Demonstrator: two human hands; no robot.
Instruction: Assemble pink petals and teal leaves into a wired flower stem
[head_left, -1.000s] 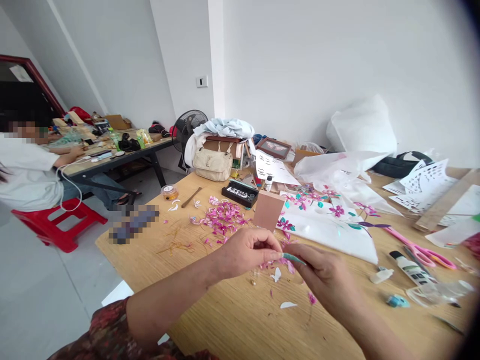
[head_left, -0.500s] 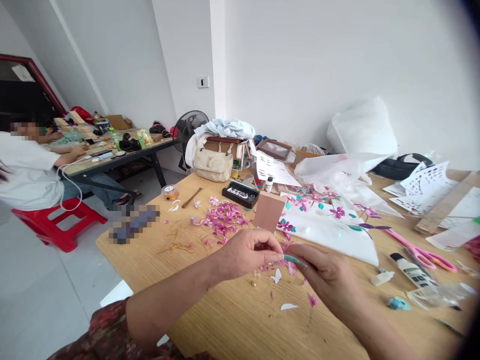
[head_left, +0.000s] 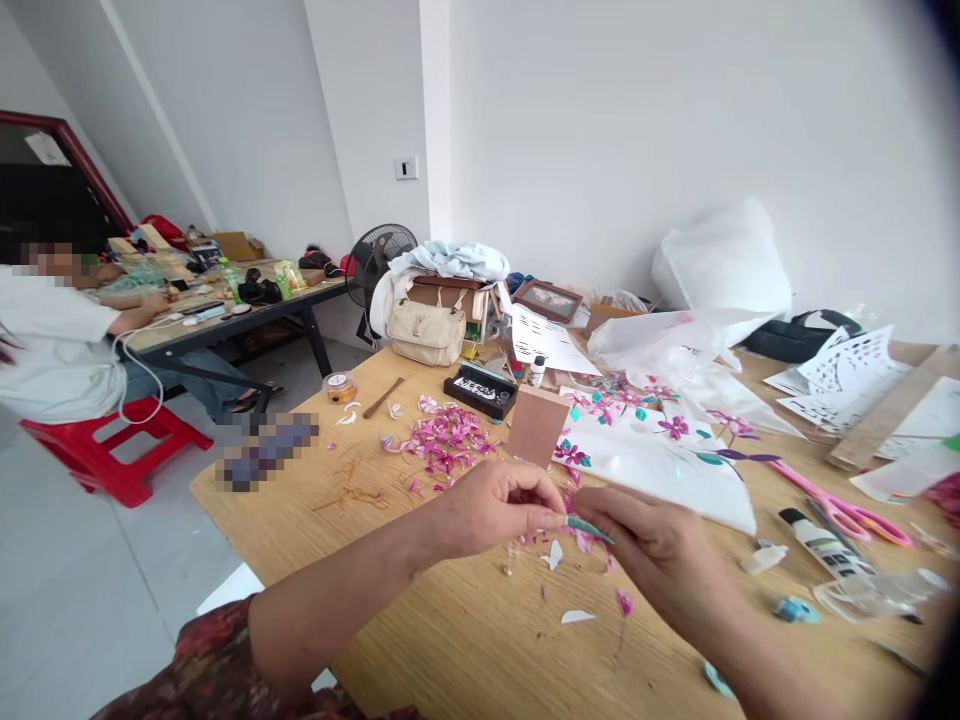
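Between my two hands is a slim teal leaf-shaped piece (head_left: 589,527), held just above the table. My left hand (head_left: 491,508) pinches its left end between thumb and fingertips. My right hand (head_left: 649,530) is closed round its other end, with some fingertips hidden. Beyond my left hand lies a heap of pink petals (head_left: 450,438). A small brown board (head_left: 538,425) stands upright behind the hands. Below them on the wood are a white petal-like cutout (head_left: 555,555), another white cutout (head_left: 577,616) and a pink bud on a thin stem (head_left: 625,603).
Pink scissors (head_left: 840,510), a glue bottle (head_left: 821,545) and a teal roll (head_left: 796,610) lie to the right. A white sheet with purple flowers (head_left: 675,480) is behind. Further back are a black case (head_left: 480,392) and a beige bag (head_left: 427,333). A person (head_left: 60,335) sits at another table.
Both hands stay nearly in place, with the teal piece still between them. My right forearm has shifted slightly, and a teal round item now shows beside it near the bottom.
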